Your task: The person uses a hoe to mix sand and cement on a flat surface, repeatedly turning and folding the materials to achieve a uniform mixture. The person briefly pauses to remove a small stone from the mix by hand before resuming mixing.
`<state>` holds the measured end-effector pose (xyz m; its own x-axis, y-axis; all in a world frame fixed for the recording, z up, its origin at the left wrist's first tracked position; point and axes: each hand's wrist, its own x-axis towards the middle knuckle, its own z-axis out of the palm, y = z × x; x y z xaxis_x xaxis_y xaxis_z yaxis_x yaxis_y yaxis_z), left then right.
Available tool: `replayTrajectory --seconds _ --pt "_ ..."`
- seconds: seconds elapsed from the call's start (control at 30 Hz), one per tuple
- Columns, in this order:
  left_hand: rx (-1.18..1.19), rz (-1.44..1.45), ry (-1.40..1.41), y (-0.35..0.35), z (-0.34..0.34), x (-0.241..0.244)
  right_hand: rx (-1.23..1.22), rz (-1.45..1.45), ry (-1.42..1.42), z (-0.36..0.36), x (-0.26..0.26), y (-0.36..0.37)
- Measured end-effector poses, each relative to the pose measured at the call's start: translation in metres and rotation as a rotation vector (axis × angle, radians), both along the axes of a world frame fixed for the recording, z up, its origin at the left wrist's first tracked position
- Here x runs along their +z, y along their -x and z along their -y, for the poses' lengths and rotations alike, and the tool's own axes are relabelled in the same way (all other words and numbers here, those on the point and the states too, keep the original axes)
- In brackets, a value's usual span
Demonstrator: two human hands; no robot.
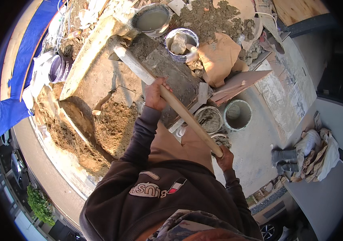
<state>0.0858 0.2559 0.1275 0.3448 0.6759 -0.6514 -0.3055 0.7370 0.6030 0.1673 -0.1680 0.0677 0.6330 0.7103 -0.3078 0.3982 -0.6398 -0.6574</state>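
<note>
Both hands grip the long wooden handle (183, 111) of a hoe-like tool, which slants from upper left to lower right. My left hand (157, 93) is closed around its middle, and my right hand (225, 158) holds its lower end. The tool's head (115, 49) rests at the far left end of a mixing trough, beside a thick wooden board (91, 52); part of the blade is hidden. Wet grey mortar (171, 69) lies in the trough under the handle. Left of my left hand, a trowel (123, 95) with a wooden handle lies by brown sand (115, 129).
Buckets of mortar (209, 119) and a light bucket (237, 114) stand near my right hand. Farther off are a bucket of grey water (152, 19), a bucket holding a stone (182, 45) and torn brown paper (219, 57). A purple bucket (60, 68) stands left.
</note>
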Motion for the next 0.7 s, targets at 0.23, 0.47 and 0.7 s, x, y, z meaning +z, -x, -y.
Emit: replayTrajectory --seconds 0.23,0.47,0.7 --pt "0.127 -0.126 0.254 0.054 0.008 -0.093 0.165 -0.064 0.104 0.006 0.022 -0.011" --pt "0.155 -0.117 0.277 0.09 -0.01 -0.124 0.324 -0.172 0.101 -0.024 0.017 -0.017" --pt "0.133 -0.027 0.223 0.091 -0.02 -0.135 0.409 -0.208 0.315 -0.145 0.108 0.002"
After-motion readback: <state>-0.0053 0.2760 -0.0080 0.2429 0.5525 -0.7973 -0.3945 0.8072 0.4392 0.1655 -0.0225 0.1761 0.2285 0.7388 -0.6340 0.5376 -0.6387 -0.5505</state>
